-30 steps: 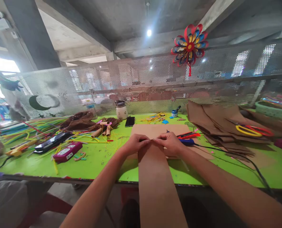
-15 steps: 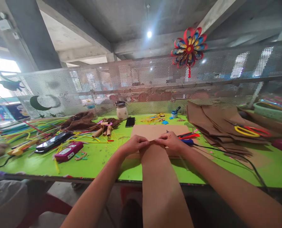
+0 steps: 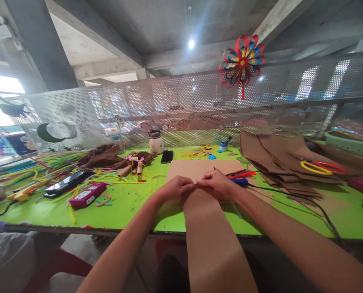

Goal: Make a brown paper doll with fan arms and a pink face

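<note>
A long strip of brown paper runs from my fingertips over the table's front edge and down toward me. My left hand pinches its far end between thumb and fingers. Close beside it, my right hand grips the same end, the two sets of fingertips almost meeting. Under and behind my hands lies a flat piece of tan cardboard on the green table. The very edge of the strip is mostly hidden by my fingers.
To the right lie a blue-handled tool with a black cord, brown paper sheets and yellow-and-red scissors. A purple power strip, a phone and small cardboard rolls are on the left. A jar stands behind.
My fingertips have drawn closer together along the strip's far end. The hanging part of the strip has swung slightly to the right. Both hands keep hold of it.
</note>
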Motion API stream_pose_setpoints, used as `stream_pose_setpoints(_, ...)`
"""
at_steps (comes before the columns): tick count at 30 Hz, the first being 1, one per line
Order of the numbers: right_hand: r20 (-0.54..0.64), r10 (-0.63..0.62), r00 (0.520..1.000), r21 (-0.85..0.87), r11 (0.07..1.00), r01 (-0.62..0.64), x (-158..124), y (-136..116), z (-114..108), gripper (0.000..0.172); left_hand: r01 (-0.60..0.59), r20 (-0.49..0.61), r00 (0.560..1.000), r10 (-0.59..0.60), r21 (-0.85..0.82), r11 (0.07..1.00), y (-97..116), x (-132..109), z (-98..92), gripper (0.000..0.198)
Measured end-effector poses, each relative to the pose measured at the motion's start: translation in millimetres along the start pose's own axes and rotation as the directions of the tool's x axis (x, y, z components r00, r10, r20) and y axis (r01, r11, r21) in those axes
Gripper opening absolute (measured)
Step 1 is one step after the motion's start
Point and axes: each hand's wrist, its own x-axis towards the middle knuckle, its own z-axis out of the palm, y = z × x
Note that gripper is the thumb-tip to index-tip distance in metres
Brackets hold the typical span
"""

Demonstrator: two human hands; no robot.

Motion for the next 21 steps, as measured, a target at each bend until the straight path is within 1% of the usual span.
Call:
stream_pose_setpoints(3,-0.045,-0.064,0.997,-0.105,0.993,0.059,1,-2,-1,0.033,0.028,0.009,1.0,-0.028,-0.039,0.999,-1,-1,-1.1,0.039)
stream_pose_setpoints(7,-0.075,-0.15,0.986,-0.339,0.934,0.116,-1,-10,-5,0.029,0.106,0.096,0.991,-0.096,-0.104,0.989,-1,-6,-6.5,0.037)
stream_pose_setpoints(9,-0.08,-0.175,0.981,-0.4,0.907,0.129,-1,-12,-7,0.028,0.108,0.097,0.99,-0.098,-0.104,0.989,1,-8,-8.7,0.036)
stream_pose_setpoints(11,-0.082,-0.195,0.977,-0.428,0.892,0.142,-1,-12,-7,0.028,0.082,0.069,0.995,-0.076,-0.086,0.993,2,-8,-9.7,0.036)
stream_pose_setpoints(13,-0.08,-0.206,0.975,-0.431,0.89,0.152,1,-10,-8,0.028,0.05,0.034,0.998,-0.048,-0.055,0.997,3,-8,-9.8,0.037)
stream_pose_setpoints(15,-0.065,-0.191,0.979,-0.395,0.906,0.151,2,-9,-9,0.029,0.034,0.011,0.999,-0.033,-0.027,0.999,1,-8,-9.5,0.037)
stream_pose_setpoints(18,-0.05,-0.137,0.989,-0.289,0.95,0.117,2,-9,-13,0.031,0.059,0.007,0.998,-0.058,-0.029,0.998,-3,-9,-9.5,0.037)
stream_pose_setpoints(21,-0.093,-0.09,0.992,-0.203,0.977,0.07,1,-9,-18,0.032,0.096,0.037,0.995,-0.093,-0.08,0.992,-7,-10,-10.0,0.036)
